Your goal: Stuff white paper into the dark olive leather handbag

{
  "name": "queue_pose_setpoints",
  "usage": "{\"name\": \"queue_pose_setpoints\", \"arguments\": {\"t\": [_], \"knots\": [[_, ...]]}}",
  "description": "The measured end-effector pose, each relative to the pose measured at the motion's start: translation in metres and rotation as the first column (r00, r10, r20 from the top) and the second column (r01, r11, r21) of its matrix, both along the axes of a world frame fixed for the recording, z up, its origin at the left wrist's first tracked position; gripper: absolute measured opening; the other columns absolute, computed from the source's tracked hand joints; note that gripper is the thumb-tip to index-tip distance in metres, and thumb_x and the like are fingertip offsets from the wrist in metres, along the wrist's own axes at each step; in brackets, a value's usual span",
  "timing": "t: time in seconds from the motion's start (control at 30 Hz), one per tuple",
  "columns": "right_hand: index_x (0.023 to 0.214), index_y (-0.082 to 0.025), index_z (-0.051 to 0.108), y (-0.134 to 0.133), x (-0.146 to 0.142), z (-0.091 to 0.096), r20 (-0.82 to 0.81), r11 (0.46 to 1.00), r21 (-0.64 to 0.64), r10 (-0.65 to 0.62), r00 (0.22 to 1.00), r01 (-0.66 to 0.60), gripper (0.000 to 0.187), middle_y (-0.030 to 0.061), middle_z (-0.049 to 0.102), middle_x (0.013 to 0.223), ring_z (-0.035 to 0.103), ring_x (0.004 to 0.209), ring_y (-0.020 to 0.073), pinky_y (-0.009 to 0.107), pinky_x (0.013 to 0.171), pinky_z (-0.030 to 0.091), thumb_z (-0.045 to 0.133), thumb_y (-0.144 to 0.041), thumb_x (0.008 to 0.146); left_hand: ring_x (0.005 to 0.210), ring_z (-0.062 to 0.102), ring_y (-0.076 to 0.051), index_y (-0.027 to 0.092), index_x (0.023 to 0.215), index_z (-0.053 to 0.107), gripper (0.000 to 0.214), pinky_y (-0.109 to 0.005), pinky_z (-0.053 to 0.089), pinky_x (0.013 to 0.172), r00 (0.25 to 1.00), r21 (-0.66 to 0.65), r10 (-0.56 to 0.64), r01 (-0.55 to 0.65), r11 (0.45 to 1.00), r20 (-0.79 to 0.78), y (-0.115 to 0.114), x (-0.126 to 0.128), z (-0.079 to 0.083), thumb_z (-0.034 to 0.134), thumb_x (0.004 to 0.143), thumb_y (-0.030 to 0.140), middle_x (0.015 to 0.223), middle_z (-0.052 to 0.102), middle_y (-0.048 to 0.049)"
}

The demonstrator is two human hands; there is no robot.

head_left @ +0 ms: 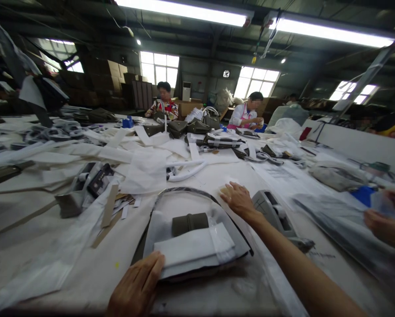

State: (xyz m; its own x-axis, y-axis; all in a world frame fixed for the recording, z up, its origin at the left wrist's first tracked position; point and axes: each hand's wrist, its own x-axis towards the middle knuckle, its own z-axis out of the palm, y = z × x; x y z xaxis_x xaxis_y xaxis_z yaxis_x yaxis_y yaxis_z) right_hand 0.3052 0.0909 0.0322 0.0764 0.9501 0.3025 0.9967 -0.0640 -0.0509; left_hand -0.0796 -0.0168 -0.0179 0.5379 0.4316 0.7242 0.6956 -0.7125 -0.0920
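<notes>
A dark olive handbag (pixel 138 252) lies flat in front of me, its arched handle (pixel 184 190) toward the far side. White wrapping covers its face, with a dark olive rolled strap-like piece (pixel 190 223) and a folded white packet (pixel 187 250) on top. My left hand (pixel 136 284) grips the near left edge of the bag, fingertips against the packet; its thumb is hidden. Past the handle, my right hand (pixel 239 200) is stretched out low over the table, fingers extended, beside a grey tape dispenser (pixel 273 211). Something small and pale under its fingertips is too indistinct to name.
Another tape dispenser (pixel 81 189) stands at the left beside cardboard scraps (pixel 113 209). White sheets (pixel 144 169) and dark bags (pixel 197 127) cover the far table. A person's hands (pixel 387 220) hold clear plastic at the right. Two co-workers (pixel 246 112) sit across the table.
</notes>
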Motion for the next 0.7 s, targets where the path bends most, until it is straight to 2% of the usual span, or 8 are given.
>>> {"name": "queue_pose_setpoints", "arguments": {"t": [0.07,0.13,0.23,0.3,0.43,0.5,0.6,0.7], "knots": [[0.118,-0.016,0.064,0.011,0.013,-0.019,0.048,0.996,-0.088,-0.016,0.999,0.021,0.044,0.0208,0.047,0.145,0.040,0.136,0.0333,0.063,0.108,0.025,0.049,-0.049,0.093,0.104,0.067,-0.017,0.020,0.124,0.059,0.040,-0.025,0.052,0.093,0.999,-0.020,0.004,-0.004,1.000,-0.033,0.000,-0.002,-0.004,0.037,0.092,0.007,0.115,0.070,-0.0063],[0.110,-0.018,0.069,0.017,0.017,-0.031,0.039,0.991,-0.133,0.000,0.999,0.005,0.044,0.0195,0.047,0.145,0.039,0.137,0.0342,0.065,0.108,0.023,0.049,-0.053,0.092,0.105,0.066,-0.017,0.020,0.125,0.058,0.041,-0.025,0.052,0.094,0.999,-0.036,0.004,-0.006,0.999,-0.051,0.000,-0.005,-0.006,0.037,0.092,0.008,0.117,0.069,-0.0066],[0.115,-0.018,0.067,0.014,0.020,-0.031,0.013,0.994,-0.107,-0.017,1.000,0.019,0.044,0.0189,0.048,0.145,0.040,0.137,0.0330,0.064,0.107,0.025,0.048,-0.051,0.093,0.106,0.067,-0.018,0.019,0.126,0.058,0.040,-0.026,0.051,0.095,0.998,-0.053,-0.003,-0.001,0.999,-0.061,0.000,-0.007,-0.007,0.038,0.093,0.010,0.118,0.069,-0.0075],[0.119,-0.018,0.065,0.002,0.025,-0.023,-0.036,1.000,-0.009,-0.013,0.999,0.013,0.042,0.0185,0.052,0.141,0.044,0.134,0.0310,0.061,0.108,0.028,0.048,-0.047,0.094,0.106,0.067,-0.018,0.018,0.127,0.057,0.039,-0.026,0.050,0.096,0.998,-0.061,-0.004,0.001,0.998,-0.060,0.000,-0.007,-0.008,0.040,0.093,0.011,0.118,0.069,-0.0078],[0.091,-0.020,0.072,-0.053,0.035,-0.006,-0.241,0.963,0.261,0.129,0.962,-0.064,0.028,0.0115,0.069,0.113,0.063,0.107,0.0248,0.044,0.096,0.048,0.054,-0.041,0.092,0.105,0.067,-0.019,0.018,0.127,0.057,0.037,-0.027,0.050,0.095,1.000,-0.079,-0.008,0.006,0.997,-0.014,0.000,-0.006,-0.010,0.040,0.095,0.014,0.119,0.069,-0.0078],[0.081,-0.021,0.070,-0.089,0.035,-0.003,-0.282,0.953,0.297,0.140,0.949,-0.052,0.028,0.0087,0.070,0.101,0.066,0.096,0.0238,0.040,0.087,0.053,0.056,-0.043,0.091,0.102,0.068,-0.018,0.019,0.126,0.057,0.035,-0.026,0.051,0.093,0.999,-0.089,0.009,-0.006,0.996,0.033,0.000,-0.005,-0.010,0.041,0.095,0.015,0.117,0.069,-0.0070],[0.084,-0.023,0.069,-0.135,0.034,-0.015,-0.220,0.962,0.271,0.105,0.970,-0.043,0.028,0.0073,0.069,0.096,0.066,0.092,0.0249,0.042,0.083,0.054,0.054,-0.045,0.092,0.099,0.069,-0.017,0.019,0.124,0.057,0.031,-0.026,0.052,0.090,0.994,-0.107,0.040,-0.029,0.994,0.097,0.000,-0.003,-0.006,0.043,0.096,0.018,0.112,0.070,-0.0062],[0.098,-0.021,0.069,-0.162,0.038,-0.042,-0.108,0.969,0.241,0.080,0.991,-0.052,0.032,0.0099,0.069,0.102,0.065,0.096,0.0278,0.046,0.085,0.053,0.048,-0.045,0.095,0.099,0.069,-0.018,0.018,0.123,0.056,0.029,-0.026,0.054,0.089,0.986,-0.164,0.057,-0.030,0.986,0.157,0.000,-0.002,0.000,0.045,0.096,0.022,0.110,0.070,-0.0069]]}}
